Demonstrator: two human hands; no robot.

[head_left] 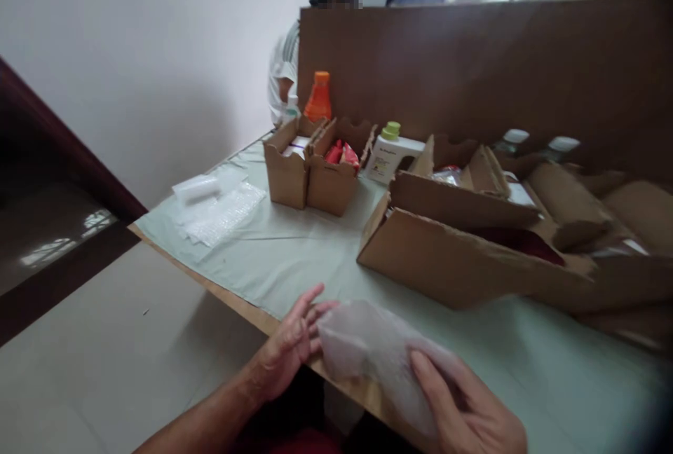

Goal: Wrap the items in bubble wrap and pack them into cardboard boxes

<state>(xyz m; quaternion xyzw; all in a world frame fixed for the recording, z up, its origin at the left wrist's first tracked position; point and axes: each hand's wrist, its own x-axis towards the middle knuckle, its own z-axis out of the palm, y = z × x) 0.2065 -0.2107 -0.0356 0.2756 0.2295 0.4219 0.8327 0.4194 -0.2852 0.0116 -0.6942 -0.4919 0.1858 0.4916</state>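
A translucent bubble wrap pouch (368, 342) hangs over the near edge of the table, tilted and slightly blurred. Its right end is gripped between the thumb and fingers of my right hand (467, 398). Beside the pouch's left end is my left hand (291, 342), palm turned inward and fingers spread. Some of its fingertips pass behind the pouch, and whether they touch it I cannot tell. Whatever may lie inside the pouch does not show clearly. More bubble wrap sheets (226, 212) lie flat at the table's left end.
Cardboard boxes (287, 177) with packets inside stand mid-table. A long cardboard box (457, 258) and further boxes fill the right. Behind them are an orange bottle (318, 98), a white jug with a green cap (386, 156) and a tall cardboard panel (473, 62). A person (284, 69) is partly hidden behind the panel.
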